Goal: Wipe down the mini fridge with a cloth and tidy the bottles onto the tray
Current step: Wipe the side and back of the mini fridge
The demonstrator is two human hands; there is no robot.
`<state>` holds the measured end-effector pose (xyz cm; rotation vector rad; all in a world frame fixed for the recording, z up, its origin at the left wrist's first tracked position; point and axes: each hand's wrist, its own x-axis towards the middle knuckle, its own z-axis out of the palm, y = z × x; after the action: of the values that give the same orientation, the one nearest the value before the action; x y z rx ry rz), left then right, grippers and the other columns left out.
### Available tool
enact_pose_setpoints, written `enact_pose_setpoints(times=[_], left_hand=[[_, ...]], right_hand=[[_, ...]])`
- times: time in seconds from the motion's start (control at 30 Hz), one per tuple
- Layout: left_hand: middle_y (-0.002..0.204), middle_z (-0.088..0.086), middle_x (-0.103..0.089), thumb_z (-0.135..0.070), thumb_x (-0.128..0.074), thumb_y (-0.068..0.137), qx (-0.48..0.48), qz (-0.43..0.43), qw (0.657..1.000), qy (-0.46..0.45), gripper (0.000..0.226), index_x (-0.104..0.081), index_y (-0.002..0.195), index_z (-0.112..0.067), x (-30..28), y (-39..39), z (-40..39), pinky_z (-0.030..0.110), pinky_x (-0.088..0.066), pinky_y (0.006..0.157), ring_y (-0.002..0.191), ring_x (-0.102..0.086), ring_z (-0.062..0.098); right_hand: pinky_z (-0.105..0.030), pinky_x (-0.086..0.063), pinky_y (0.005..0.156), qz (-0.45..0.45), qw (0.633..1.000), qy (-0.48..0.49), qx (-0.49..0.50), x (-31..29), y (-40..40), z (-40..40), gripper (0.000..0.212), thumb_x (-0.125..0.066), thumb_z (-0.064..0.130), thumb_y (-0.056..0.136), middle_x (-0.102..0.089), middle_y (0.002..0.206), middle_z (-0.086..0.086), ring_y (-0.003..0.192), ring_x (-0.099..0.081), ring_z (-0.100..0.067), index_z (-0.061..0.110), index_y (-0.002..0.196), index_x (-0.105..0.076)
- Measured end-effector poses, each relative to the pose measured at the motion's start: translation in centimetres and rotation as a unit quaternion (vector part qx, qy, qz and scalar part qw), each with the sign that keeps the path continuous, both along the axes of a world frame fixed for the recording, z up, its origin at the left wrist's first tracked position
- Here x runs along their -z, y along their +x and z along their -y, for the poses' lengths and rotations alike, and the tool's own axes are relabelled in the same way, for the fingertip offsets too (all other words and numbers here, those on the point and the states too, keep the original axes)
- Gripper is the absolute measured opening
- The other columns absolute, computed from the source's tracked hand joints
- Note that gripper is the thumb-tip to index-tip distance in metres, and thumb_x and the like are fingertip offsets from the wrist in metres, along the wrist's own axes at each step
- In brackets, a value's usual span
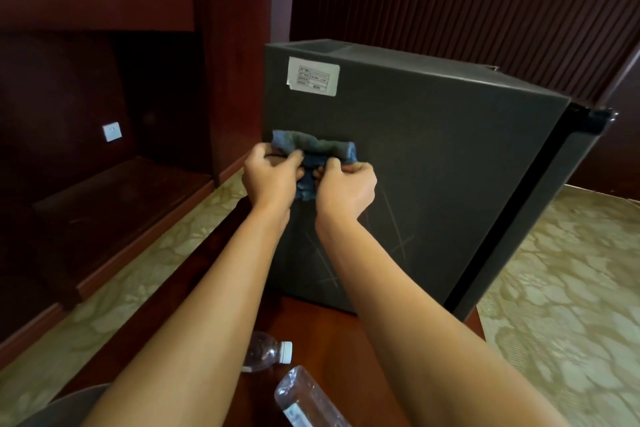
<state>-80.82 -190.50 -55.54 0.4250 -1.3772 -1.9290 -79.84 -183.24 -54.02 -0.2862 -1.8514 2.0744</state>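
Note:
The dark grey mini fridge (pixel 433 156) stands on a reddish wooden table (pixel 311 329), its side panel facing me with a white label (pixel 313 75) near the top. My left hand (pixel 272 177) and my right hand (pixel 346 189) both grip a bunched blue cloth (pixel 313 149) held against that panel. Two clear plastic bottles lie on the table near me: one with a white cap (pixel 265 352), another (pixel 304 399) at the bottom edge. A grey curved edge (pixel 59 406) at the bottom left may be the tray; I cannot tell.
Dark wooden shelving (pixel 114 198) and a wall socket (pixel 112 132) are on the left. A ribbed dark wall panel (pixel 467 3) rises behind the fridge. Patterned beige carpet (pixel 561 288) lies on both sides of the table. The fridge door edge (pixel 588 121) is at the right.

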Motion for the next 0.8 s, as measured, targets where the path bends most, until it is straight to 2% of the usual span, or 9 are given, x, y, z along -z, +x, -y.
enact_pose_setpoints(times=[0.17, 0.27, 0.37, 0.43, 0.5, 0.57, 0.7, 0.8], left_hand=[[0.077, 0.006, -0.068, -0.009, -0.072, 0.086, -0.026, 0.01, 0.997, -0.075, 0.015, -0.059, 0.093, -0.013, 3.1, 0.2, 0.2, 0.026, -0.057, 0.061, 0.063, -0.068, 0.013], [0.075, 0.004, -0.068, -0.01, -0.072, 0.086, -0.038, 0.043, 0.996, -0.073, 0.015, -0.06, 0.093, -0.015, 6.0, 0.4, 0.6, 0.027, -0.057, 0.06, 0.061, -0.069, 0.011], [0.076, 0.003, -0.067, -0.007, -0.071, 0.086, -0.012, 0.083, 0.996, -0.036, 0.014, -0.06, 0.09, -0.016, 9.5, 0.8, 0.8, 0.033, -0.059, 0.066, 0.067, -0.069, 0.015], [0.083, 0.006, -0.07, -0.003, -0.069, 0.086, -0.002, 0.114, 0.993, -0.015, 0.016, -0.061, 0.094, -0.014, 12.0, 1.0, 0.7, 0.034, -0.06, 0.069, 0.072, -0.071, 0.015], [0.092, 0.011, -0.071, 0.002, -0.068, 0.085, 0.004, 0.149, 0.989, 0.006, 0.02, -0.061, 0.098, -0.012, 14.1, 1.1, 0.5, 0.037, -0.061, 0.074, 0.075, -0.071, 0.016], [0.092, 0.012, -0.071, 0.005, -0.067, 0.084, 0.01, 0.183, 0.983, 0.027, 0.023, -0.061, 0.096, -0.014, 15.9, 1.0, 0.2, 0.042, -0.061, 0.078, 0.077, -0.071, 0.02], [0.099, 0.021, -0.068, 0.008, -0.064, 0.081, 0.011, 0.243, 0.967, 0.073, 0.027, -0.06, 0.1, -0.011, 18.4, 0.7, -0.4, 0.051, -0.058, 0.084, 0.089, -0.071, 0.032], [0.092, 0.02, -0.068, 0.009, -0.061, 0.081, 0.015, 0.275, 0.956, 0.105, 0.03, -0.062, 0.109, -0.001, 19.6, 0.5, -1.0, 0.051, -0.059, 0.081, 0.084, -0.071, 0.032]], right_hand=[[-0.03, -0.054, 0.071, -0.02, 0.999, 0.037, 0.015, 2.5, 0.3, 0.4, 0.015, -0.061, 0.014, 0.087, -0.063, 0.074, 0.001, 0.073, -0.065, -0.013, 0.019, 0.08, -0.048], [-0.026, -0.05, 0.067, 0.006, 0.999, 0.045, 0.013, 5.1, 0.5, 1.0, 0.013, -0.06, 0.014, 0.088, -0.061, 0.074, 0.002, 0.07, -0.061, -0.012, 0.017, 0.082, -0.049], [-0.03, -0.047, 0.07, 0.051, 0.997, 0.048, 0.016, 8.2, 0.6, 1.4, 0.012, -0.059, 0.011, 0.087, -0.059, 0.079, -0.001, 0.075, -0.06, -0.018, 0.015, 0.084, -0.048], [-0.034, -0.047, 0.073, 0.09, 0.995, 0.042, 0.02, 10.4, 0.7, 1.7, 0.013, -0.058, 0.01, 0.087, -0.058, 0.08, -0.003, 0.079, -0.059, -0.023, 0.014, 0.083, -0.046], [-0.041, -0.05, 0.08, 0.14, 0.989, 0.032, 0.026, 12.5, 0.6, 1.8, 0.014, -0.059, 0.01, 0.086, -0.06, 0.084, -0.008, 0.085, -0.061, -0.029, 0.012, 0.082, -0.045], [-0.046, -0.051, 0.087, 0.188, 0.981, 0.016, 0.031, 14.2, 0.6, 1.9, 0.012, -0.06, 0.009, 0.085, -0.061, 0.087, -0.011, 0.092, -0.063, -0.035, 0.008, 0.086, -0.048], [-0.047, -0.052, 0.09, 0.267, 0.963, -0.033, 0.024, 17.0, 0.3, 1.6, 0.019, -0.06, 0.01, 0.087, -0.064, 0.104, -0.019, 0.1, -0.063, -0.037, 0.001, 0.102, -0.055], [-0.045, -0.055, 0.087, 0.292, 0.955, -0.046, 0.014, 18.6, 0.1, 0.9, 0.02, -0.061, 0.01, 0.087, -0.065, 0.105, -0.019, 0.096, -0.065, -0.035, 0.001, 0.105, -0.057]])
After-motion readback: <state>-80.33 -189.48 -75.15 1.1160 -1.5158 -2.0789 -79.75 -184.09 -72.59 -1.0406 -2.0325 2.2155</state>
